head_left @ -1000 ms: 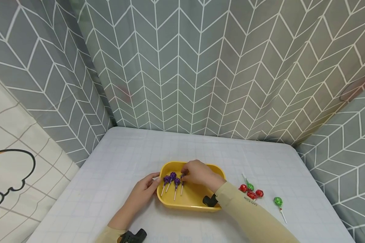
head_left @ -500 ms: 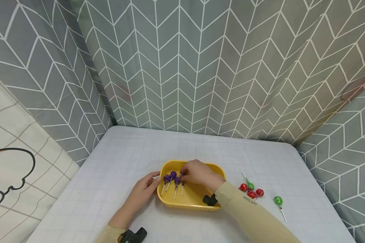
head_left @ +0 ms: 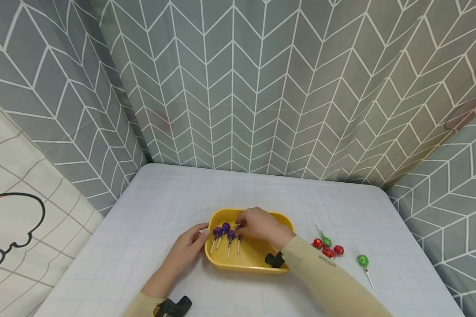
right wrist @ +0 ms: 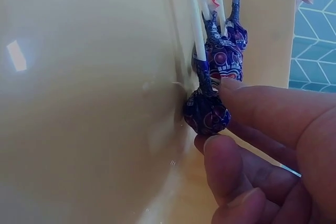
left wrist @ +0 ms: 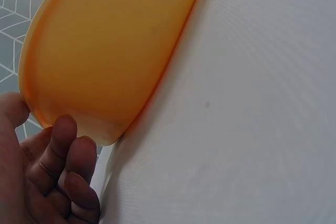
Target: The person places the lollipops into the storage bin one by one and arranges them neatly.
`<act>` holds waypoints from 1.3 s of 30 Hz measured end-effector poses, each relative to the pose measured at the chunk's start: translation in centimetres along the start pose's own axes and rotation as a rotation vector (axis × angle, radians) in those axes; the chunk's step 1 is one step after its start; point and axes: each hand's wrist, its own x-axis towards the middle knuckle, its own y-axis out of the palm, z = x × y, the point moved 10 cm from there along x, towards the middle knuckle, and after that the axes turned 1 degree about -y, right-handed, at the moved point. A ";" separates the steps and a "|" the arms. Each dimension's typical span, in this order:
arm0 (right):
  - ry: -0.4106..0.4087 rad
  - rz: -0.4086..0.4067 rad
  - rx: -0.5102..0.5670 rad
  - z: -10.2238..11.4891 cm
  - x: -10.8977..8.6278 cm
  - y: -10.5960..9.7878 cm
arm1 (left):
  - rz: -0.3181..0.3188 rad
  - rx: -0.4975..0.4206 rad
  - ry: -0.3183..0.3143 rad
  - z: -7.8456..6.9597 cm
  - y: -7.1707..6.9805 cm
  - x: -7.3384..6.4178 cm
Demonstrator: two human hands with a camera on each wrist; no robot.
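Inside the yellow tray [head_left: 262,259], my right hand [head_left: 259,225] pinches a purple-wrapped lollipop [right wrist: 206,113] by its round head, thumb on one side and fingertips on the other. Its white stick points toward the near side of the tray in the head view. Several more purple lollipops [head_left: 231,236] lie just left of it, sticks also toward me. My left hand [head_left: 186,246] holds the tray's left end. In the left wrist view, that hand's fingers [left wrist: 81,156] curl close against the tray's outer wall [left wrist: 105,51].
Right of the tray, red lollipops [head_left: 328,252] and a green lollipop [head_left: 326,241] lie in a cluster on the white-covered table [head_left: 174,189]. Another green lollipop [head_left: 362,260] lies apart, farther right. A patterned grey curtain [head_left: 242,88] hangs behind the table.
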 end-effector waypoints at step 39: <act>-0.013 0.000 -0.025 0.0 0.1 0.3 | 0.006 -0.008 0.007 -0.1 0.0 0.1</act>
